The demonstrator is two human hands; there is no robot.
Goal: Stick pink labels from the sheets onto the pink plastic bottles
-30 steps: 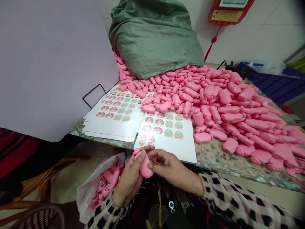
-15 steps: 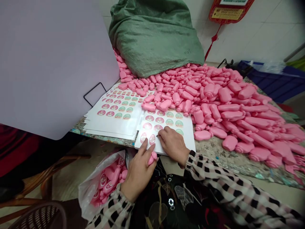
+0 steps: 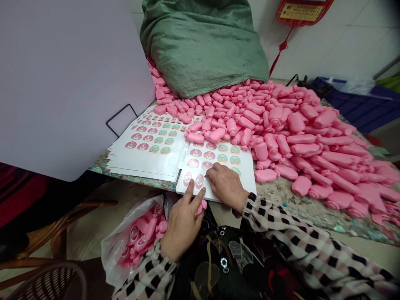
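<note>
My left hand (image 3: 184, 221) is closed around a small pink toy bottle (image 3: 201, 207) at the table's front edge. Only the bottle's end shows past my fingers. Two fingertips of that hand rest at the near edge of a white sticker sheet (image 3: 189, 189), by two oval pink stickers (image 3: 199, 181). On the same sheet lies my right hand (image 3: 227, 187), its fingers curled and drawn together beside those stickers. What its fingertips pinch, if anything, is hidden. Rows of pink and green stickers run further up the sheet.
Pink bottles (image 3: 300, 149) lie heaped across the table beneath a green sack (image 3: 203, 46). A stack of sticker sheets (image 3: 146, 164) is at the left. Below the edge hangs a plastic bag (image 3: 111, 254) of labelled bottles. A blue crate (image 3: 359, 110) stands back right.
My left hand has turned slightly, so less of the pink bottle shows. My right hand stays almost in place on the sheet. The whole view has shifted a little.
</note>
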